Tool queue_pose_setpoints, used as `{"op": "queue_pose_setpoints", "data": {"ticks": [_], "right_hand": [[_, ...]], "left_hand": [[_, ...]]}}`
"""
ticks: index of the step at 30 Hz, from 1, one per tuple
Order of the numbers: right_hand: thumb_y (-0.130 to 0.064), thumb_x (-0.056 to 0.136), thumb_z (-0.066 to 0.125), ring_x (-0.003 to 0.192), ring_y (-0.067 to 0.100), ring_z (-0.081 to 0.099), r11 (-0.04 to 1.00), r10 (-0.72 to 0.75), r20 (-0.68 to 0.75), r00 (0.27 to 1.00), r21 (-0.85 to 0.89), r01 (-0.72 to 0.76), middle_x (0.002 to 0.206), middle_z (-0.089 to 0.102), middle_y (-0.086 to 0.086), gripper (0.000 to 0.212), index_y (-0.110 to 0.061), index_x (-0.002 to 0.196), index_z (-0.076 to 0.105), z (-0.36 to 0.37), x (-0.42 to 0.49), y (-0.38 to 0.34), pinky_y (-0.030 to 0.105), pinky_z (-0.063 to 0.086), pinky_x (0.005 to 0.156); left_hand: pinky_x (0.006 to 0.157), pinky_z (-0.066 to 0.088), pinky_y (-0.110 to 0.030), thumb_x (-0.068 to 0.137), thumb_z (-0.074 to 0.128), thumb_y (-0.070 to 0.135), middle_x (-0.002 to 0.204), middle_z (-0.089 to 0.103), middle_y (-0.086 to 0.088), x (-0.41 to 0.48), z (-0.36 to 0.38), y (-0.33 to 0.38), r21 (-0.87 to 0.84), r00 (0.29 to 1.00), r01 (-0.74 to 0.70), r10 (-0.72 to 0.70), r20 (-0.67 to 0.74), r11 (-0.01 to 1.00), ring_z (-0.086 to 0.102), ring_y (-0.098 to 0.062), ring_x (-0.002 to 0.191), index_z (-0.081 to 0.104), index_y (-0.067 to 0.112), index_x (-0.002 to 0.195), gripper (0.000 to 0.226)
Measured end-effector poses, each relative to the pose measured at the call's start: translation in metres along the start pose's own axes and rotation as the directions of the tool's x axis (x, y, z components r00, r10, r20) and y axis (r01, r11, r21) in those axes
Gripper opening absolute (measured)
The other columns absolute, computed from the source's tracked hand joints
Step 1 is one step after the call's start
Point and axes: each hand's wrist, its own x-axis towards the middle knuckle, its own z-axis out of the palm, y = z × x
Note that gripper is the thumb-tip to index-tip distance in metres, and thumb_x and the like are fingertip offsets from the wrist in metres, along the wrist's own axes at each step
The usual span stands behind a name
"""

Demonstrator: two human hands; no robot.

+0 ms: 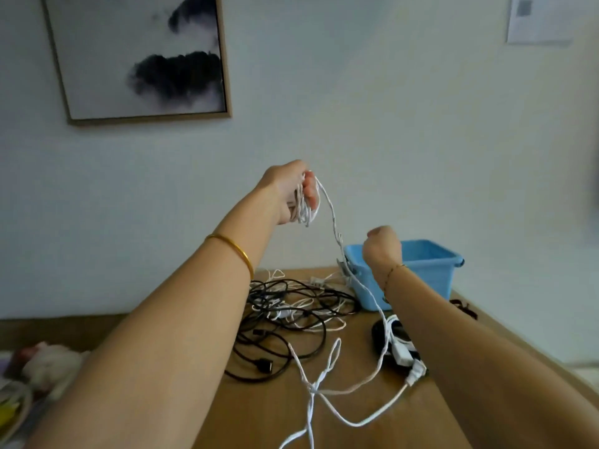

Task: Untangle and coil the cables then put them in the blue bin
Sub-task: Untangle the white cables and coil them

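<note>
My left hand (pixel 288 192) is raised above the table, shut on several loops of a white cable (pixel 332 215). One strand of it drops from that hand down toward my right hand (pixel 381 246), which is closed in a fist in front of the blue bin (pixel 431 273). Whether the right hand grips the strand I cannot tell. The rest of the white cable trails loosely over the near table. A tangle of black and white cables (pixel 285 312) lies on the wooden table (pixel 259 416) left of the bin.
A white adapter with a plug (pixel 405 354) lies on a dark object beneath my right forearm. A small dark item (pixel 465 307) rests right of the bin. Soft clutter (pixel 42 364) sits off the table's left edge. A framed picture (pixel 139 56) hangs on the wall.
</note>
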Motion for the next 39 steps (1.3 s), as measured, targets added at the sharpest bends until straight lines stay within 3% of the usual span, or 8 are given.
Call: {"op": "queue_pose_setpoints", "data": {"ticks": [3,8,10,15,24,31,36,39], "right_hand": [[-0.004,0.092,0.037,0.108,0.025,0.055,0.943,-0.116,-0.131,0.985,0.296,0.15,0.117,0.06,0.01,0.031,-0.006,0.118,0.056,0.01,-0.005,-0.009,0.033,0.044,0.09],[-0.01,0.083,0.056,0.075,0.01,0.058,0.933,-0.272,0.162,0.948,0.285,0.219,0.076,0.066,-0.005,0.014,-0.01,0.09,0.068,0.031,-0.019,0.007,0.03,0.046,0.069],[-0.014,0.087,0.056,0.054,-0.001,0.054,0.939,-0.287,0.189,0.939,0.252,0.236,0.051,0.061,-0.012,0.022,-0.014,0.067,0.065,0.039,-0.018,0.026,0.023,0.041,0.058],[-0.015,0.092,0.056,0.061,0.011,0.061,0.953,-0.257,0.301,0.918,0.236,0.189,0.058,0.065,0.0,0.018,-0.01,0.082,0.07,0.058,-0.01,0.066,0.024,0.05,0.067],[-0.013,0.091,0.06,0.052,0.008,0.056,0.98,-0.078,0.748,0.659,-0.063,0.188,0.066,0.059,0.004,0.01,-0.004,0.091,0.065,0.078,-0.007,0.095,0.02,0.052,0.054],[-0.015,0.091,0.061,0.062,0.013,0.065,0.914,-0.039,0.916,0.4,-0.13,0.385,0.073,0.066,0.008,0.008,-0.011,0.096,0.066,0.072,-0.019,0.061,0.024,0.058,0.066],[-0.013,0.09,0.061,0.055,0.016,0.063,0.873,-0.051,0.904,0.424,-0.166,0.458,0.072,0.065,0.011,0.01,-0.012,0.097,0.068,0.049,-0.025,0.037,0.028,0.058,0.058],[-0.014,0.087,0.063,0.048,0.016,0.055,0.816,-0.12,0.892,0.437,-0.162,0.555,0.056,0.061,-0.001,0.007,-0.015,0.088,0.07,0.035,-0.03,0.023,0.029,0.051,0.052]], "left_hand": [[0.038,0.033,-0.013,0.095,0.041,0.012,0.044,0.04,0.003,0.004,-0.012,-0.038,0.104,0.991,0.098,-0.107,0.084,0.99,0.034,-0.006,0.032,0.044,0.012,0.065,0.03],[0.038,0.032,-0.014,0.099,0.04,0.02,0.046,0.038,0.007,0.006,-0.032,-0.077,0.12,0.958,0.173,-0.195,0.209,0.978,0.035,-0.004,0.035,0.044,0.015,0.071,0.029],[0.037,0.033,-0.014,0.099,0.042,0.021,0.046,0.037,0.008,0.008,-0.045,-0.091,-0.007,0.949,0.222,-0.214,0.232,0.975,0.035,-0.004,0.035,0.044,0.014,0.072,0.028],[0.04,0.045,-0.016,0.087,0.051,0.024,0.042,0.042,0.008,0.013,-0.078,-0.121,-0.489,0.922,0.319,-0.146,0.358,0.812,0.043,-0.001,0.034,0.052,0.012,0.075,0.017],[0.081,0.055,-0.047,0.086,0.054,0.012,0.061,0.047,-0.002,0.038,-0.12,-0.149,-0.827,0.994,-0.06,0.11,0.002,0.559,0.053,-0.011,0.048,0.05,-0.005,0.112,0.031],[0.093,0.048,-0.053,0.098,0.049,0.008,0.075,0.052,-0.01,0.054,-0.133,-0.161,-0.662,0.944,-0.271,0.059,-0.325,0.698,0.056,-0.015,0.069,0.049,0.004,0.085,0.014],[0.083,0.055,-0.047,0.096,0.051,0.002,0.085,0.055,-0.01,0.058,-0.122,-0.175,-0.236,0.894,-0.273,0.156,-0.419,0.933,0.063,-0.014,0.071,0.052,0.006,0.087,0.01],[0.076,0.055,-0.045,0.096,0.047,-0.002,0.083,0.055,-0.008,0.056,-0.117,-0.181,0.169,0.885,-0.32,0.357,-0.299,0.932,0.064,-0.015,0.066,0.049,0.014,0.092,0.016]]}}
